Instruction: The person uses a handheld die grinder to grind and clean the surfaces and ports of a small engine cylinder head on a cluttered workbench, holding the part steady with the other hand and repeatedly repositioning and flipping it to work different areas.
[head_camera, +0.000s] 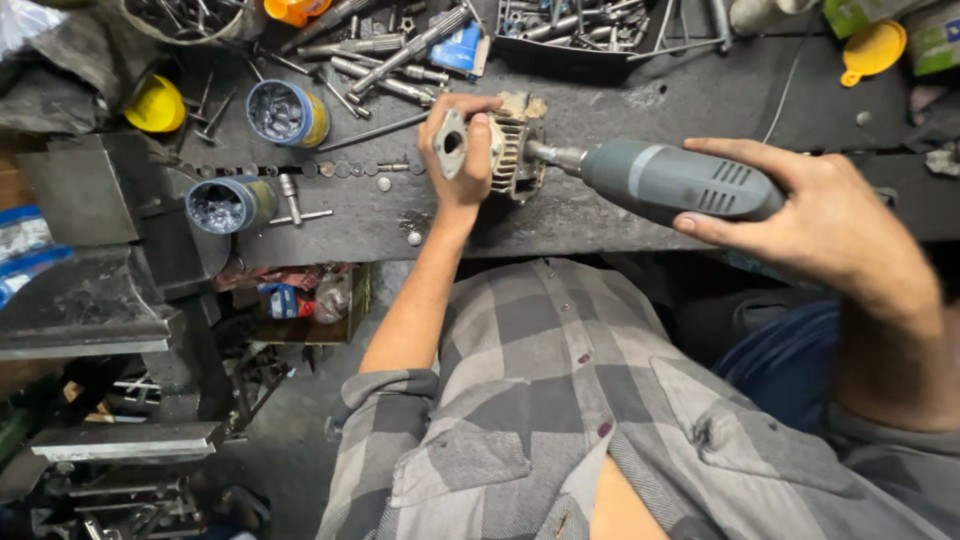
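Two hands work at the dark table (600, 215): left hand (462, 150), fingers curled around one ribbed metal housing (505, 145) on the table's front edge; right hand (820, 220), fingers wrapped around one grey rotary tool (660, 180) touching it. Two open tins (285, 112) sit well left, near two yellow caps (155, 103).

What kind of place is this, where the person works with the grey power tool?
Probably a mechanic's or repair workshop. The dark, greasy workbench is covered with loose bolts and metal tools, and open tins hold small parts. The left hand grips a metal machine part; the right hand holds a power tool.
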